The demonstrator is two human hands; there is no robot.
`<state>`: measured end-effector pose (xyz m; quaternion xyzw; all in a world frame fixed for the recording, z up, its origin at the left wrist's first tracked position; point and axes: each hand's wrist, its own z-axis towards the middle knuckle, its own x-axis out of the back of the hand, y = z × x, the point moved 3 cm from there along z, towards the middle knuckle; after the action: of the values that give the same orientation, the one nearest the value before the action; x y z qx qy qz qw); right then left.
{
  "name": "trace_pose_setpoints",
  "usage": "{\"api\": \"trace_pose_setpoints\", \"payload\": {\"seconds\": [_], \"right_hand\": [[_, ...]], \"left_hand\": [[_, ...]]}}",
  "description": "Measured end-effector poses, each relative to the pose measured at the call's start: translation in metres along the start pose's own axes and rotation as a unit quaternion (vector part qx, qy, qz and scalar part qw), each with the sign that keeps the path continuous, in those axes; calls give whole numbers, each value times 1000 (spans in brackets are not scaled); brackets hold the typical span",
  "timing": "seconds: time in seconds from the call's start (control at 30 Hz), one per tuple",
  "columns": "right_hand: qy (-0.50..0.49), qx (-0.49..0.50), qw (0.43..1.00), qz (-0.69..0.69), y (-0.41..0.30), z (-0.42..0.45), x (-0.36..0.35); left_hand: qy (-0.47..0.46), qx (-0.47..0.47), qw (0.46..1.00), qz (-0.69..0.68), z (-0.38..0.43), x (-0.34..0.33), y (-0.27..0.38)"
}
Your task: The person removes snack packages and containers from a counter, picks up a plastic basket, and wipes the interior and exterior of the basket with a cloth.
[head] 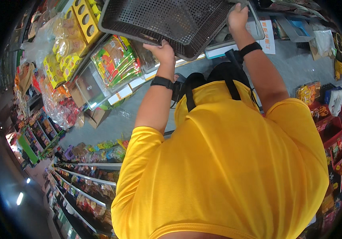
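A dark perforated plastic basket, seen from above and cut off by the top of the picture, is tilted between my two hands. My left hand grips its near rim, thumb on top and the other fingers partly hidden. At the basket's right side my right hand holds the rim, fingertips partly hidden. Both wrists wear black bands. Left of the basket lie green and red plastic packets of food in a clear bin, beside a clear lidded container.
Yellow cartons and a yellow holed display rack stand at upper left. Grey floor shows right of my arms. Shelves of packaged goods run along lower left; red display racks stand at right. A grey bin sits upper right.
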<state>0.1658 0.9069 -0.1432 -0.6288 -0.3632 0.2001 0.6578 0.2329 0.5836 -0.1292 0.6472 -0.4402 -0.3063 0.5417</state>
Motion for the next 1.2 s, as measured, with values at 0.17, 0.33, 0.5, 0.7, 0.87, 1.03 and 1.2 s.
{"api": "trace_pose_setpoints", "payload": {"seconds": [0.17,0.33,0.5,0.7,0.87,1.03,1.2], "right_hand": [[22,52,998,8,-32,-9,6],[-97,-65,991,-71,-49,-71,5],[-150,-110,976,-108,-30,-175,-11],[-230,-133,942,-206,-7,-234,-19],[-372,-64,906,-193,9,-251,1],[-405,-113,877,-233,-65,-231,75],[-428,-231,873,10,-138,-200,131]], "left_hand": [[34,15,999,-40,-8,-7,9],[31,17,998,-44,-5,-8,6],[55,8,998,-39,-7,-10,11],[52,25,997,-52,-9,-13,13],[71,10,996,52,-4,-10,10],[-56,139,984,-91,-27,9,55],[-214,329,918,-59,-39,69,59]]}}
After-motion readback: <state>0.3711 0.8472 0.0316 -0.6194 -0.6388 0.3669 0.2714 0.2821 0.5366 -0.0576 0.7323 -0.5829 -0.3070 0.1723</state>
